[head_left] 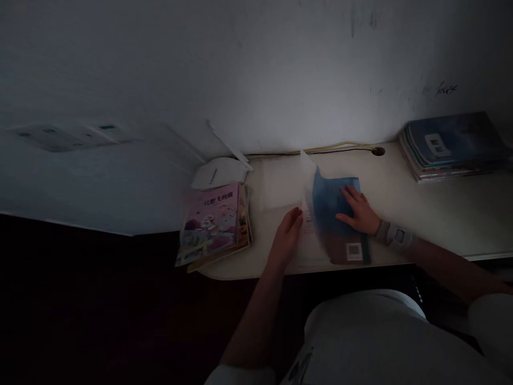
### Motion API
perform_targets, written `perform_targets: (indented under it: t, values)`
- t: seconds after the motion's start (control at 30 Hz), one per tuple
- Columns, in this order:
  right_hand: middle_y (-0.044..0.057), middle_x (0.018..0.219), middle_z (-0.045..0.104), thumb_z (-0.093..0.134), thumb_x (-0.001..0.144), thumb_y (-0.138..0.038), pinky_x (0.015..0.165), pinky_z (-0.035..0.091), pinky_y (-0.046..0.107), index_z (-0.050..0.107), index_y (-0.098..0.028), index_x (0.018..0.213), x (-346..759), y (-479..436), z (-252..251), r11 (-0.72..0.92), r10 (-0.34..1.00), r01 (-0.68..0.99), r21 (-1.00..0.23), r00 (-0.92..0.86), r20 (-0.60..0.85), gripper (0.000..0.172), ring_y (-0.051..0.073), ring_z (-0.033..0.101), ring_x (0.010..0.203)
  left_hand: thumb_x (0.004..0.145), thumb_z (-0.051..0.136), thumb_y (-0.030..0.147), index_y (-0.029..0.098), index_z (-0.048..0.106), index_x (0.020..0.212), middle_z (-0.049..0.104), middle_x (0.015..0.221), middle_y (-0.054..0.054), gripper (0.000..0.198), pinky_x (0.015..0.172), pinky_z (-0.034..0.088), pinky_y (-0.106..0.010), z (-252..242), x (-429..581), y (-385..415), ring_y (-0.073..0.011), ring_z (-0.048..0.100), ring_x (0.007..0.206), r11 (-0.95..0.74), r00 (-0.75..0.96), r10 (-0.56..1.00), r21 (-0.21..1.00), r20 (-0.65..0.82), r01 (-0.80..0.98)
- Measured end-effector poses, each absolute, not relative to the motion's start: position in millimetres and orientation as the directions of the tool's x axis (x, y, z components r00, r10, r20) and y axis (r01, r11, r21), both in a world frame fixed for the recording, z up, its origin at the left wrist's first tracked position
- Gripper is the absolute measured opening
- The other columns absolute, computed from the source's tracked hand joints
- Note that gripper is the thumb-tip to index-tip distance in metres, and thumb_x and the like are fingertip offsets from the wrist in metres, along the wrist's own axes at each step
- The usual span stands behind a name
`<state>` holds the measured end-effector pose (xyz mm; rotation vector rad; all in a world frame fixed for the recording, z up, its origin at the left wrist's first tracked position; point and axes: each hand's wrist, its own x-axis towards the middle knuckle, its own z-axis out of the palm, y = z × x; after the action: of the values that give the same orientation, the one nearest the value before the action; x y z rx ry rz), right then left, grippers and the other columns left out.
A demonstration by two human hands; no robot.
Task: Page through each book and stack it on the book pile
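A book (340,214) with a blue and reddish-brown back cover and a barcode lies on the table. Its left side is lifted and curved, blurred by motion, with white pages showing beneath. Spread flat on the blue cover is my right hand (358,211), fingers apart, a grey band on the wrist. My left hand (286,235) is beside the lifted edge, its fingers curled; what they pinch, if anything, is hidden. Left of the book, a faint see-through sheet (280,182) seems to lie on the tabletop.
Left on the table (385,208) is a pile of picture books (212,219), a white device (220,172) behind it. A book stack (452,144) stands at right. A yellow cable (328,147) runs along the wall to a hole (378,151). A switch panel (72,136) is on the left wall.
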<state>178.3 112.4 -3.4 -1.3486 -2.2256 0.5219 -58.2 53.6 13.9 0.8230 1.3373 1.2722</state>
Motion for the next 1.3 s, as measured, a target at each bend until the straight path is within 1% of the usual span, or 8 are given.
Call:
perform_targets:
  t: [0.13, 0.3, 0.47, 0.7, 0.87, 1.0, 1.17, 1.3]
  values:
    - [0.020, 0.150, 0.027, 0.057, 0.080, -0.053, 0.109, 0.027, 0.053, 0.037, -0.015, 0.142, 205.2, 126.7, -11.3, 0.492, 0.870, 0.665, -0.563, -0.408, 0.278, 0.076, 0.032, 0.025, 0.139, 0.078, 0.062, 0.047, 0.018, 0.061, 0.100, 0.061, 0.120, -0.012, 0.036, 0.098, 0.043, -0.039, 8.2, -37.0, 45.4, -0.0216, 0.060, 0.108, 0.173, -0.182, 0.950, 0.911, -0.255, -0.375]
    - [0.021, 0.139, 0.045, 0.058, 0.082, -0.041, 0.110, 0.030, 0.052, 0.060, -0.012, 0.122, 235.5, 125.8, -8.0, 0.593, 0.802, 0.661, -0.460, -0.539, 0.258, 0.049, 0.034, 0.035, 0.134, 0.078, 0.065, 0.042, 0.018, 0.063, 0.095, 0.063, 0.115, -0.009, 0.029, 0.100, 0.042, -0.035, 12.4, -37.8, 48.1, -0.0178, 0.060, 0.105, 0.127, -0.260, 0.935, 0.913, -0.241, -0.388]
    - [0.016, 0.146, 0.036, 0.053, 0.085, -0.045, 0.109, 0.033, 0.051, 0.055, -0.017, 0.127, 238.0, 112.0, -5.8, 0.476, 0.878, 0.671, -0.568, -0.326, 0.350, 0.050, 0.030, 0.033, 0.136, 0.069, 0.072, 0.025, 0.016, 0.062, 0.084, 0.068, 0.086, -0.005, 0.020, 0.087, 0.049, -0.039, 28.1, -48.0, 60.2, -0.0177, 0.066, 0.084, 0.337, -0.052, 0.897, 0.754, -0.440, -0.565]
    - [0.016, 0.136, 0.048, 0.053, 0.081, -0.054, 0.108, 0.034, 0.048, 0.057, -0.019, 0.121, 239.4, 111.3, -19.4, 0.347, 0.938, 0.564, -0.750, -0.202, 0.282, 0.053, 0.027, 0.044, 0.128, 0.064, 0.074, 0.020, 0.013, 0.068, 0.075, 0.069, 0.071, -0.005, 0.015, 0.061, 0.049, -0.025, 36.0, -36.6, 95.4, -0.0122, 0.061, 0.060, 0.502, 0.168, 0.865, 0.814, -0.473, -0.292]
    - [0.013, 0.132, 0.054, 0.046, 0.084, -0.058, 0.107, 0.036, 0.047, 0.058, -0.022, 0.120, 249.7, 105.7, -7.2, 0.317, 0.947, 0.482, -0.817, -0.203, 0.248, 0.052, 0.025, 0.049, 0.124, 0.061, 0.076, 0.019, 0.015, 0.071, 0.078, 0.073, 0.081, -0.009, 0.018, 0.070, 0.053, -0.031, 25.7, -28.0, 98.1, -0.0204, 0.067, 0.075, 0.466, 0.215, 0.881, 0.855, -0.422, -0.230]
    - [0.010, 0.144, 0.041, 0.040, 0.083, -0.065, 0.111, 0.033, 0.049, 0.042, -0.026, 0.138, 258.5, 68.8, 14.7, 0.433, 0.897, 0.458, -0.777, -0.308, 0.318, 0.068, 0.027, 0.038, 0.134, 0.062, 0.077, 0.021, 0.013, 0.070, 0.082, 0.074, 0.086, -0.010, 0.022, 0.076, 0.053, -0.035, 20.6, -23.7, 82.2, -0.0215, 0.068, 0.077, 0.474, 0.176, 0.880, 0.809, -0.441, -0.347]
    - [0.004, 0.155, 0.019, 0.070, 0.058, -0.067, 0.114, 0.026, 0.057, 0.007, -0.035, 0.150, 256.0, 6.5, 26.0, 0.558, 0.825, 0.554, -0.618, -0.448, 0.344, 0.116, 0.036, 0.021, 0.139, 0.064, 0.077, 0.022, 0.013, 0.069, 0.078, 0.073, 0.080, -0.006, 0.018, 0.077, 0.054, -0.032, 24.3, -13.3, 58.8, -0.0184, 0.068, 0.074, 0.413, 0.054, 0.894, 0.774, -0.444, -0.480]
    - [-0.003, 0.137, 0.051, 0.064, 0.074, -0.050, 0.107, 0.037, 0.060, 0.036, -0.049, 0.138, 250.5, -9.7, 13.2, 0.420, 0.906, 0.645, -0.639, -0.261, 0.332, 0.069, 0.034, 0.044, 0.128, 0.064, 0.078, 0.025, 0.015, 0.068, 0.078, 0.072, 0.081, -0.004, 0.020, 0.076, 0.053, -0.029, 27.8, -1.1, 38.4, -0.0160, 0.066, 0.073, 0.365, -0.008, 0.900, 0.761, -0.437, -0.536]
